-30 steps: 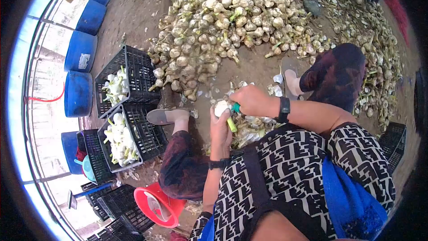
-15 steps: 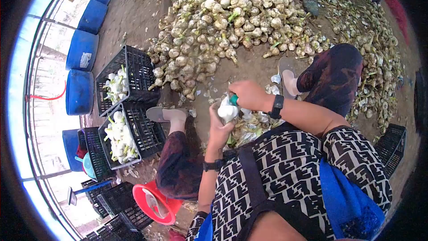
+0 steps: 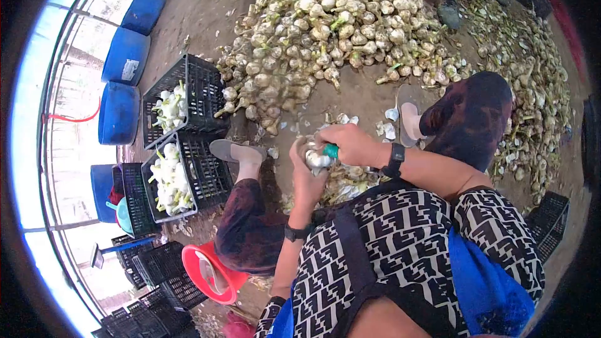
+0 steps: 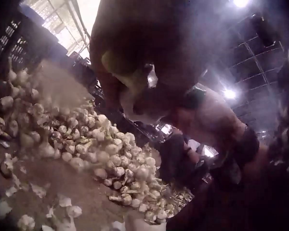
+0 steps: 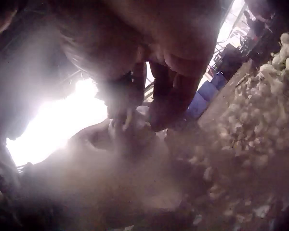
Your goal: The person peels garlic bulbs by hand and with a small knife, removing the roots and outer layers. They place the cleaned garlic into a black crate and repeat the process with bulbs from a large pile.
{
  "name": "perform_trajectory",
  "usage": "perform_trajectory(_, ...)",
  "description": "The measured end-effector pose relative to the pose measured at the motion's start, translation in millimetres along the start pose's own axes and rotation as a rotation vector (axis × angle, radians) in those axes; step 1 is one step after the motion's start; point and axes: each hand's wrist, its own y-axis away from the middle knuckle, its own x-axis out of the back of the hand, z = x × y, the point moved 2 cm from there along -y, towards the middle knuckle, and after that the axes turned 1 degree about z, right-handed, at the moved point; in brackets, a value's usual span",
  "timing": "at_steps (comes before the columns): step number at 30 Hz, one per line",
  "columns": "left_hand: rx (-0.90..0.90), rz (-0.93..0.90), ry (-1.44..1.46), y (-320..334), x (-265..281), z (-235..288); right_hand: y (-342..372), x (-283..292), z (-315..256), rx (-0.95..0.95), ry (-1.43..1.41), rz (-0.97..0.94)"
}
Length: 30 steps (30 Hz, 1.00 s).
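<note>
I curl the fingers of my left hand round a white garlic bulb, its underside hidden in my palm. My right hand closes tightly on a green handle at the bulb's two o'clock. From my hands, the heap of unpeeled garlic spreads at twelve, a crate of white bulbs stands near nine, and a red bucket sits between seven and eight.
</note>
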Motion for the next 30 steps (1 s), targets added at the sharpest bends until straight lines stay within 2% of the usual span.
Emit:
perform_trajectory(2,0.002,0.037,0.046,1.5,-1.1,7.6,2.1,-5.2,8.8,-0.24,-0.294,0.163)
perform_trajectory(3,-0.049,0.05,0.096,2.2,-1.5,13.2,-1.2,-7.8,14.6,-0.354,-0.223,0.104)
perform_trajectory(4,-0.099,0.062,0.147,4.2,-2.3,16.4,-1.2,-9.0,16.1,-0.355,-0.226,0.097)
perform_trajectory(6,-0.136,0.082,0.082,7.1,-0.7,12.8,0.9,-12.4,19.8,-0.771,-1.294,0.238)
perform_trajectory(8,-0.149,0.097,-0.012,10.0,0.1,6.4,-1.7,5.6,18.0,-0.771,-1.361,0.247)
perform_trajectory(9,-0.078,0.138,0.005,11.8,-0.3,2.1,-2.8,13.6,14.3,-0.795,-1.353,0.245)
perform_trajectory(10,-0.077,0.149,0.003,11.7,0.1,0.9,-4.0,19.1,14.3,-0.817,-1.343,0.242)
perform_trajectory(11,-0.102,0.163,0.007,11.1,0.8,1.4,-4.6,22.8,16.7,-0.739,-1.274,0.193)
perform_trajectory(12,-0.127,0.179,0.011,10.9,1.4,2.0,-1.2,21.4,25.0,-0.738,-1.271,0.18)
perform_trajectory(14,-0.135,0.176,-0.074,9.2,0.5,3.7,2.7,22.2,48.6,-0.68,-1.043,0.346)
perform_trajectory(16,-0.144,0.197,-0.172,6.7,6.7,12.2,1.9,29.9,49.0,-0.573,-0.4,0.137)
perform_trajectory(17,-0.139,0.214,-0.177,6.4,5.3,19.0,-0.3,28.6,29.9,-0.546,-0.475,0.104)
perform_trajectory(18,-0.03,0.117,-0.137,3.1,5.0,6.4,0.3,26.3,14.3,-0.523,-0.547,0.065)
perform_trajectory(19,-0.158,0.064,0.01,-1.1,-2.0,-0.8,2.7,19.8,21.6,-0.463,-0.431,-0.042)
perform_trajectory(20,-0.179,0.043,-0.05,0.1,-5.2,-3.2,3.4,12.5,27.0,-0.409,-0.314,-0.131)
perform_trajectory(22,-0.339,0.065,-0.211,-1.8,0.2,0.0,-1.4,8.0,11.1,-0.281,-0.301,-0.085)
perform_trajectory(23,-0.336,0.088,-0.214,1.2,3.3,-0.1,4.1,0.4,22.8,-0.281,-0.218,-0.056)
perform_trajectory(24,-0.247,0.046,-0.158,5.6,8.0,-0.9,1.5,-0.1,19.0,-0.264,-0.225,-0.064)
perform_trajectory(25,-0.163,0.002,-0.091,5.6,11.3,-2.6,-1.8,2.7,15.8,-0.294,-0.262,-0.146)
perform_trajectory(26,-0.169,0.011,-0.094,4.0,17.4,-3.1,-3.9,3.0,14.0,-0.325,-0.3,-0.224)
perform_trajectory(28,0.308,0.326,0.523,0.6,41.7,-7.5,0.8,-10.3,30.6,-0.301,-0.29,-0.185)
perform_trajectory(30,0.282,0.539,0.952,-4.7,93.9,-20.1,11.6,-28.5,67.8,-0.078,0.149,-0.123)
